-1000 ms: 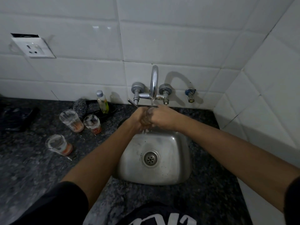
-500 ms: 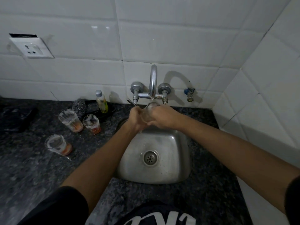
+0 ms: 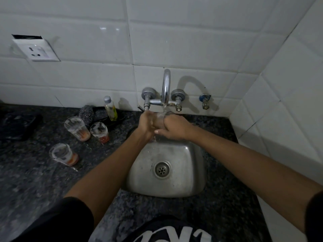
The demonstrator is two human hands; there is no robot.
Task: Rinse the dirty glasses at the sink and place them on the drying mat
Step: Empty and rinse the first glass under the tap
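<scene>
Under the running tap [image 3: 165, 88], head view: I note left hand [image 3: 146, 123] and right hand [image 3: 174, 126] both gripping one glass [image 3: 160, 119], fingers curled round it, above the sink [image 3: 167, 189]. Three dirty glasses [image 3: 76, 126] stand left on the tabletop [image 3: 35, 172].

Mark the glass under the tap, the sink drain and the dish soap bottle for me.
glass under the tap [image 3: 160, 117], head view, on its wet wall between the hands.
sink drain [image 3: 162, 170], head view, strainer centre.
dish soap bottle [image 3: 111, 110], head view, mid-body.
</scene>
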